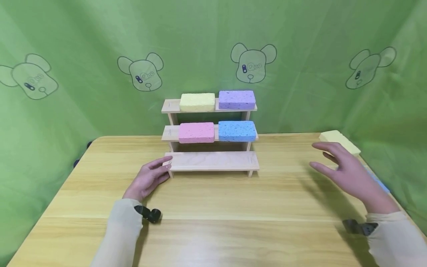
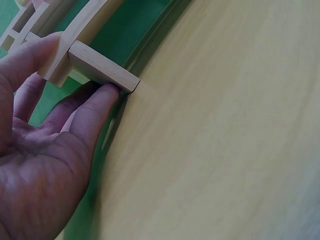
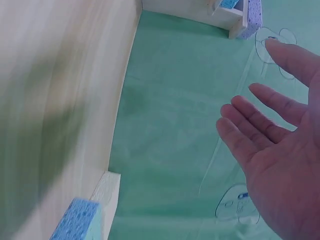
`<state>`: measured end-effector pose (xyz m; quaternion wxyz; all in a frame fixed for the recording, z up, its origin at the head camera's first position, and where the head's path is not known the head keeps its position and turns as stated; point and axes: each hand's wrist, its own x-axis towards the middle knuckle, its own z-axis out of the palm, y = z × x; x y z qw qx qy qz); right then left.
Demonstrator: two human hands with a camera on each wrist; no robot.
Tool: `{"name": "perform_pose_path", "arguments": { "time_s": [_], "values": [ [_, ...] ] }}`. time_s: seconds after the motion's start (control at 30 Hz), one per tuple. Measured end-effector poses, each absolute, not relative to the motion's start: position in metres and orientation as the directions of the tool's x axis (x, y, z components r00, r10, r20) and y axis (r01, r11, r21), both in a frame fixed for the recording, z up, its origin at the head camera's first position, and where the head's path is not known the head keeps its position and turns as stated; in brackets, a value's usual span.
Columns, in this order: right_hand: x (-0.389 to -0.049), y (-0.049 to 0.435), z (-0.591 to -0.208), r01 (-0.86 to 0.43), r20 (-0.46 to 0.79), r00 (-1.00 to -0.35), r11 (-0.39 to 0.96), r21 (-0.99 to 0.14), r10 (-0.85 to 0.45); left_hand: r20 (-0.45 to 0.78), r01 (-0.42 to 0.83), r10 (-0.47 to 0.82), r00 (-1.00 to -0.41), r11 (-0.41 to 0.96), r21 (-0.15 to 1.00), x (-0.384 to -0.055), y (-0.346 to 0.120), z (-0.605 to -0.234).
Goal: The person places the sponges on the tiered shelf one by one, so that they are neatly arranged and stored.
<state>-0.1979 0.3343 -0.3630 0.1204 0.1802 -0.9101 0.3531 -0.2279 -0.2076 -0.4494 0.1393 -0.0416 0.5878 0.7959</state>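
Observation:
A three-tier wooden display rack [image 1: 210, 161] stands toward the back of the table. My left hand [image 1: 150, 178] grips the left end of its lowest step; in the left wrist view, the fingers [image 2: 97, 107] lie against the end leg. A yellow sponge [image 1: 197, 102] and a purple sponge [image 1: 237, 99] sit on the top step. Below them, a pink sponge [image 1: 196, 132] and a blue sponge [image 1: 237, 131] rest on the middle step. The right hand [image 1: 348, 172] hovers over the table's right side, fingers spread and holding nothing, close to another yellow sponge [image 1: 340, 141].
At the table's right edge lies a second blue sponge [image 1: 378, 180], partly hidden by the right forearm and seen also in the right wrist view. A green curtain [image 1: 200, 33] with mouse-head drawings hangs around the wooden table [image 1: 213, 237].

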Motion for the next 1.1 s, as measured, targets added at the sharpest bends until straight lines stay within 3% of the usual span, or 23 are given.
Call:
{"name": "perform_pose_path", "arguments": {
  "time_s": [0.53,1.1],
  "values": [
    [-0.170,0.391,-0.376,-0.269,0.205,-0.962,0.775,-0.572,-0.182,-0.213,-0.254,0.167,-0.963,-0.284,0.925,-0.228,-0.205,-0.451],
    [-0.160,0.433,-0.396,-0.140,0.185,-0.981,0.859,-0.493,-0.054,-0.211,-0.250,0.160,-0.964,-0.284,0.926,-0.228,-0.206,-0.451]
  ]
}}
